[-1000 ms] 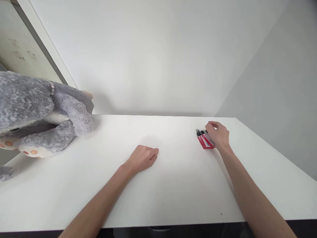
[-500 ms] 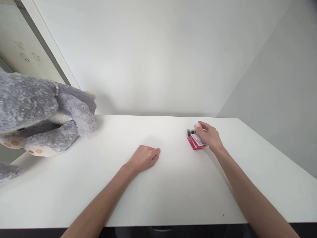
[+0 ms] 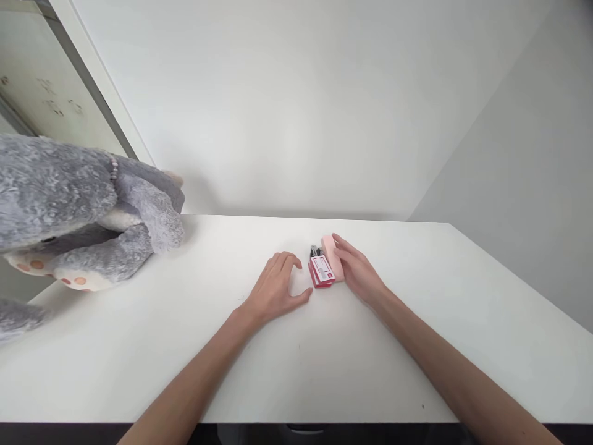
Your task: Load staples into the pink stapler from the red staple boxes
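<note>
A small red and white box [image 3: 322,272] lies on the white table [image 3: 296,346] near its middle, with a pale pink block [image 3: 332,261] against its right side and a small dark object [image 3: 315,251] at its far end. My right hand [image 3: 356,272] rests against the pink block, fingers stretched along it. Just left of the box, my left hand [image 3: 277,287] lies on the table with fingers spread, its thumb a little short of the box.
A large grey plush toy [image 3: 78,216] with pink paw pads lies on the table's far left corner. White walls close off the back and right. The table's front edge runs along the bottom of the view.
My right hand slid the red box and pink block leftward from the right side toward the middle. My left hand opened from a loose fist and shifted toward the box.
</note>
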`<state>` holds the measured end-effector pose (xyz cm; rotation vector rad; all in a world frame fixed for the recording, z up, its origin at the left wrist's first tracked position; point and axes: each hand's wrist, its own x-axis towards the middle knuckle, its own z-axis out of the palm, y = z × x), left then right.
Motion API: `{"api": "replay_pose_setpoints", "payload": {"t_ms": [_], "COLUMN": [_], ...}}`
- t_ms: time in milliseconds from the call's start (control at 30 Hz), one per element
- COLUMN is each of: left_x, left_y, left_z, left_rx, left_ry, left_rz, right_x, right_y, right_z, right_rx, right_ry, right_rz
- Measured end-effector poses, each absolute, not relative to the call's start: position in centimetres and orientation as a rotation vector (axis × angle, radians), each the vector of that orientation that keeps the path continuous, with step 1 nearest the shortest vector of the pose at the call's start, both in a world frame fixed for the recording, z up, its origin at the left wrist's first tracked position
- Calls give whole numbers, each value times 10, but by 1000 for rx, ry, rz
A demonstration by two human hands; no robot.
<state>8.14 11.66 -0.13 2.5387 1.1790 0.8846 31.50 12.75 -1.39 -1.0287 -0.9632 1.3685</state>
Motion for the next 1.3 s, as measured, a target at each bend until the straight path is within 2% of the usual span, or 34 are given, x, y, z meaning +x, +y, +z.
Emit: {"api": "replay_pose_setpoints", "payload": {"t_ms": [167, 300, 700, 900, 1100, 1300], "left_x": [81, 81, 76, 62, 48, 45], "left_y": [116, 119, 120, 135, 152, 153], "left_z": [-3, -8, 2, 2, -9, -14], "left_rx": [2379, 2326, 2089, 1977, 1865, 1897], "left_ry": [1212, 1211, 1182, 1297, 1611, 1718], "left_rz": [805, 784, 787, 920, 1171, 1139], "right_x": [298, 297, 305, 306, 306, 305], "right_y": [122, 122, 127, 124, 119, 117], "right_z": [-18, -21, -36, -33, -27, -22], "right_rx": [-819, -762, -1113, -1127, -1130, -1156], "right_ry": [-946, -961, -999, -997, -1015, -1057], "right_rz": [1488, 1447, 1145, 1154, 1195, 1185]}}
